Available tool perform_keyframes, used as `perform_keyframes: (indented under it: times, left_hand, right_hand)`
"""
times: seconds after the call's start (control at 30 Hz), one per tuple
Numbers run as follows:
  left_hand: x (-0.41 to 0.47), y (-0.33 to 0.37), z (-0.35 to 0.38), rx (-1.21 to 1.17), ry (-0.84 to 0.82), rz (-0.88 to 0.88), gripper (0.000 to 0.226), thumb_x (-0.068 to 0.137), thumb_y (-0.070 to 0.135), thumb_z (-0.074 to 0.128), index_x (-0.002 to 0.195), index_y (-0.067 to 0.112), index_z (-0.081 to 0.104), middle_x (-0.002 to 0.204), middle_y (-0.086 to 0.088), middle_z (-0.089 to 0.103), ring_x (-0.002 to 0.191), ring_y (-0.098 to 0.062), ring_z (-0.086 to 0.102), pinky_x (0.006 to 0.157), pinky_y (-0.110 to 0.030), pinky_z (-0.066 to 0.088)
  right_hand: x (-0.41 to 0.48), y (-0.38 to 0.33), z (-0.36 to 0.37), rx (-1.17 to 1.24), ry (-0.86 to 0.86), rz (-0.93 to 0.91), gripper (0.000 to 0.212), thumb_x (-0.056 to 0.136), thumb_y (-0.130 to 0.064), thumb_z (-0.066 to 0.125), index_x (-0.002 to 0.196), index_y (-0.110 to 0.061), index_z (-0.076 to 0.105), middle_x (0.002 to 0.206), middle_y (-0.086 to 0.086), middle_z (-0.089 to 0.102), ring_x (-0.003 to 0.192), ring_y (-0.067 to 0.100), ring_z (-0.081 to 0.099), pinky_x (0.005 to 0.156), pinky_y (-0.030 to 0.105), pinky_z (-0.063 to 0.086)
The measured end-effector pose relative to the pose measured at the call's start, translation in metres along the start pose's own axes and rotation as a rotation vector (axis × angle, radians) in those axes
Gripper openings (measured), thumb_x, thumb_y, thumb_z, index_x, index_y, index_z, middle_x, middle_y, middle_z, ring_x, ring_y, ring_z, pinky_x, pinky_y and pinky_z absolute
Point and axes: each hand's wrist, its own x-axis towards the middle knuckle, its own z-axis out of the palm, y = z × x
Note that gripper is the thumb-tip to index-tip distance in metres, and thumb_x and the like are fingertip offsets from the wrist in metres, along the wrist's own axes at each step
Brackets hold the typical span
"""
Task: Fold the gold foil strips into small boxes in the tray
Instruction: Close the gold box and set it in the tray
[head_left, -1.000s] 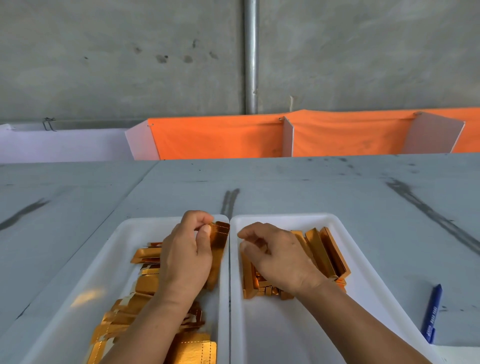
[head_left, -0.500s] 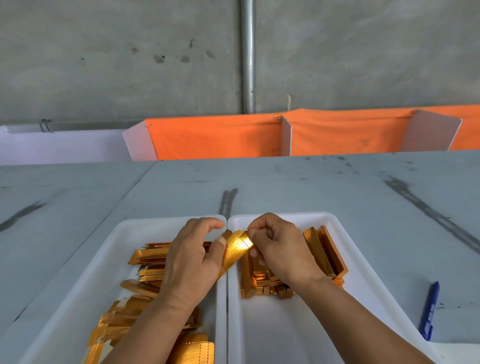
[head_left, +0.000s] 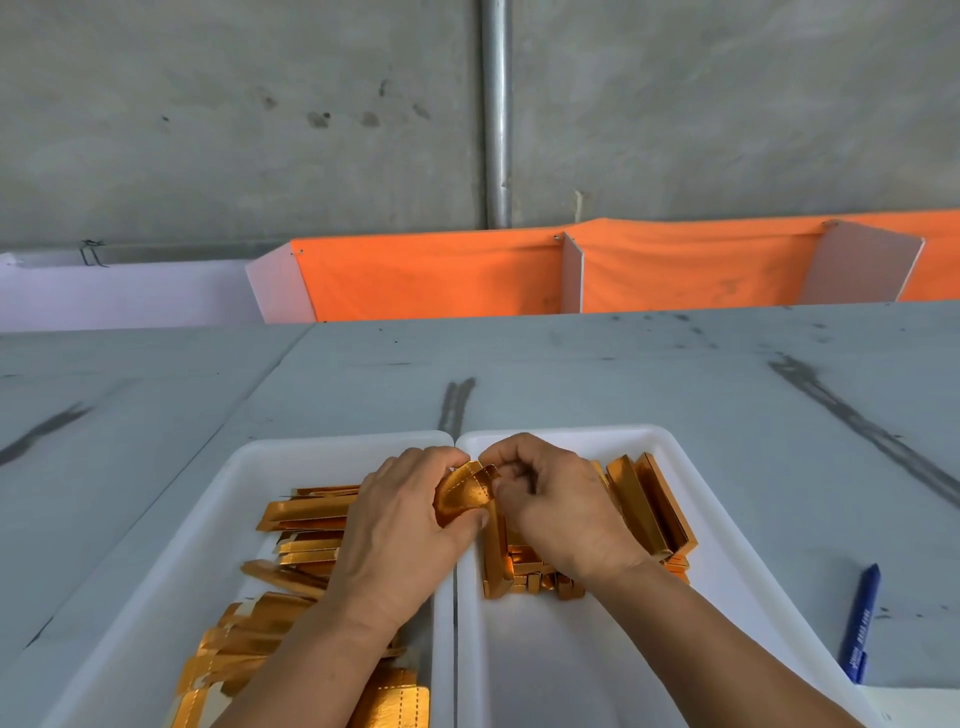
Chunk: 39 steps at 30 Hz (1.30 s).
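Both the left hand (head_left: 395, 525) and right hand (head_left: 556, 509) pinch a curled strip (head_left: 462, 493) over the seam between two trays (head_left: 455, 623); light, springy and easily creased, it seems best held beside its scored lines.

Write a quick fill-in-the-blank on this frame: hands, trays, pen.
The left hand and right hand both hold one gold ____.
The folded boxes lie in the tray on the ____.
The pen beside that tray is ____.
Missing: strip; right; blue.
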Motion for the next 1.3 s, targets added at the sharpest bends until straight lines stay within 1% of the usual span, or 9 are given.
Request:
perform_keyframes:
  times: [0.13,0.27,0.4,0.57,0.73,0.9,1.07,1.17,1.3]
  left_hand:
    - [-0.0008,-0.0016,-0.0006,-0.076,-0.027,-0.042,0.054,0.073,0.055,0.072,0.12,0.035,0.052,0.098,0.018,0.062,0.085,-0.005,0.06,0.072,-0.018,0.049]
    - [-0.0016,-0.002,-0.0025,-0.15,-0.056,-0.067,0.054,0.073,0.06,0.066,0.121,0.038,0.054,0.104,0.021,0.065,0.095,0.0,0.061,0.081,-0.021,0.053]
    - [-0.0019,-0.0021,-0.002,-0.206,-0.081,-0.065,0.059,0.072,0.058,0.068,0.125,0.035,0.059,0.109,0.023,0.063,0.101,0.006,0.058,0.085,-0.015,0.049]
    - [-0.0004,-0.0035,0.0002,-0.242,-0.109,-0.06,0.052,0.071,0.062,0.068,0.115,0.034,0.064,0.1,0.021,0.063,0.097,-0.002,0.06,0.083,-0.025,0.054]
    - [0.0005,-0.0038,0.0003,-0.258,-0.034,-0.046,0.063,0.06,0.079,0.056,0.104,0.033,0.066,0.089,0.019,0.061,0.085,-0.003,0.061,0.07,-0.021,0.054]
    - [0.0,-0.0029,-0.0001,-0.21,0.016,0.001,0.058,0.065,0.077,0.053,0.101,0.034,0.065,0.087,0.019,0.058,0.084,-0.005,0.059,0.067,-0.019,0.051]
    - [0.0003,-0.0017,-0.0011,-0.151,-0.072,-0.057,0.08,0.06,0.086,0.049,0.124,0.037,0.054,0.105,0.018,0.057,0.098,-0.004,0.056,0.078,-0.021,0.052]
    - [0.0,-0.0022,-0.0008,-0.101,-0.112,-0.048,0.063,0.071,0.068,0.064,0.124,0.035,0.056,0.099,0.019,0.056,0.093,-0.003,0.054,0.076,-0.021,0.049]
    - [0.0005,-0.0012,-0.0001,-0.061,-0.106,-0.026,0.046,0.08,0.061,0.059,0.115,0.032,0.061,0.083,0.016,0.052,0.079,-0.005,0.052,0.064,-0.018,0.041]
  right_hand:
    - [-0.0008,-0.0021,-0.002,-0.047,0.071,-0.078,0.033,0.091,0.001,0.055,0.082,-0.029,0.063,0.085,-0.012,0.059,0.073,-0.005,0.055,0.063,0.011,0.044]
    - [-0.0014,-0.0025,-0.0027,-0.017,0.113,-0.165,0.035,0.09,0.009,0.055,0.079,-0.024,0.063,0.09,-0.005,0.06,0.083,0.007,0.057,0.074,0.021,0.051]
    - [-0.0016,-0.0005,-0.0017,0.038,0.069,-0.136,0.031,0.092,0.007,0.052,0.082,-0.02,0.065,0.087,0.001,0.065,0.082,0.016,0.06,0.074,0.028,0.053]
    - [-0.0011,-0.001,-0.002,0.088,0.048,-0.089,0.034,0.094,0.007,0.049,0.083,-0.022,0.063,0.085,0.002,0.066,0.08,0.014,0.064,0.07,0.023,0.055]
    - [-0.0019,-0.003,-0.0047,0.181,0.018,-0.015,0.032,0.096,0.0,0.045,0.09,-0.026,0.063,0.07,-0.008,0.061,0.067,0.006,0.067,0.059,0.012,0.048]
    - [0.0007,-0.004,-0.0043,0.277,-0.016,0.049,0.019,0.099,-0.009,0.053,0.092,-0.021,0.065,0.065,-0.004,0.067,0.064,0.013,0.07,0.068,0.025,0.058]
    - [0.0022,-0.0015,-0.0045,0.256,0.017,0.094,0.021,0.097,-0.006,0.054,0.093,-0.023,0.066,0.064,-0.003,0.069,0.058,0.012,0.068,0.064,0.023,0.056]
    - [0.004,-0.0006,-0.0055,0.303,0.036,0.111,0.021,0.099,-0.006,0.053,0.094,-0.021,0.067,0.069,0.006,0.073,0.059,0.015,0.069,0.065,0.027,0.058]
    - [0.0048,-0.0001,-0.0062,0.325,0.04,0.111,0.021,0.1,-0.01,0.051,0.096,-0.023,0.068,0.069,0.008,0.073,0.058,0.015,0.067,0.067,0.03,0.058]
